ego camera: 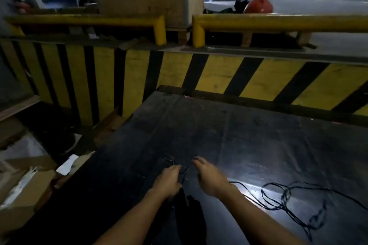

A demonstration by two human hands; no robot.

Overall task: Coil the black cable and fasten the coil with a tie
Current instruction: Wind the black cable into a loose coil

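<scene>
A thin black cable (286, 199) lies in loose loops on the dark glossy table (229, 129), to the right of my hands. One strand runs left from the loops toward my right hand (209, 177). My left hand (169, 181) is closed on a small loop of the cable just in front of it. My right hand hovers next to that loop with its fingers curled and pointing forward; whether it holds the cable is unclear in the blur and dim light. No tie is visible.
A yellow-and-black striped barrier (199, 73) stands behind the table, topped by yellow rails (278, 22). Cardboard boxes (23, 189) and papers lie on the floor at the left. A red object (258, 5) sits far back right.
</scene>
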